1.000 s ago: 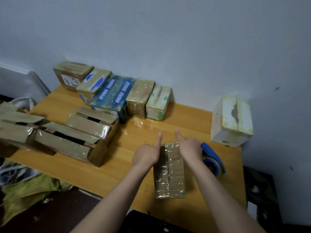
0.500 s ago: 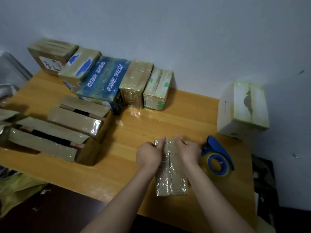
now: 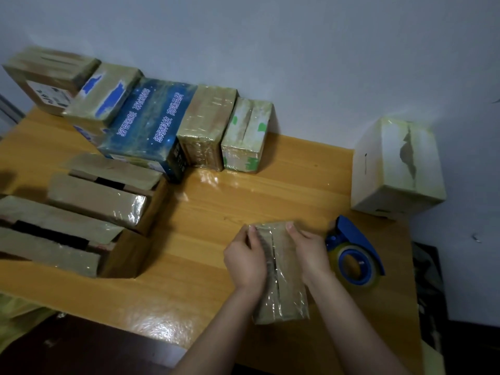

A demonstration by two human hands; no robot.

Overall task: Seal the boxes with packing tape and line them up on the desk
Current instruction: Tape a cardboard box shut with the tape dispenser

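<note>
Small brown tape-wrapped cardboard box (image 3: pixel 284 296) lies near front edge of yellow wooden counter (image 3: pixel 243 196). Left hand (image 3: pixel 244 259) and right hand (image 3: pixel 311 253) grip its far end, fingers curled. Suggest: squeeze flaps flush, seam closed, before taping.

tabletop (image 3: pixel 243 190): wood, glossy varnish, glare streaks | small box (image 3: pixel 284 293) between left hand (image 3: pixel 244 259) and right hand (image 3: pixel 311 253): brown cardboard under clear tape, shiny, wrinkled | tape dispenser (image 3: pixel 354 234) just right of hands: smooth blue plastic | printed box (image 3: pixel 146 125) beyond hands: glossy blue film | open boxes (image 3: pixel 94 196) left of hands: matt cardboard flaps
</note>
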